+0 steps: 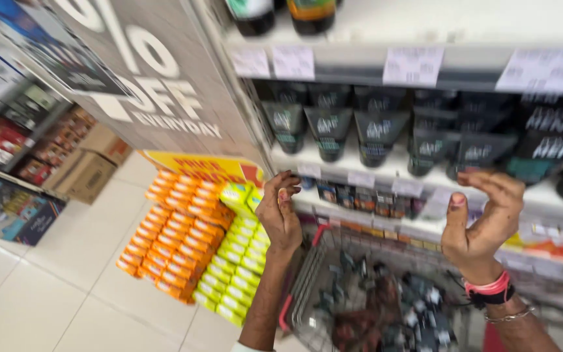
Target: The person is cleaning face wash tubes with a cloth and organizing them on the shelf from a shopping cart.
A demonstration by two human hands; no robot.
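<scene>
The left hand [280,210] is raised in front of the shelf edge [360,177], fingers curled loosely inward and holding nothing; its fingertips sit just beside a small price label on that edge. The right hand [480,218] is lifted at about the same height, well apart from the left, palm turned toward it, fingers bent forward and empty as well; a pink band and a dark strap circle its wrist, with a thin metal bracelet just below. Nearest to both hands are the dark tubes [373,133] standing cap-down in a row on the white shelf just above them, packed side by side and touching. Paper price tags [413,65] hang on the shelf edge higher up, under two dark bottles [281,14]. Below the hands a wire shopping basket [307,280] with a red rim holds dark, blurred packages. To the left of the left hand stands a display of stacked orange boxes [171,228] and yellow-green boxes [239,261], beneath a yellow sign [197,166]. Cardboard cartons [89,169] rest on the pale tiled floor [53,287] further left
</scene>
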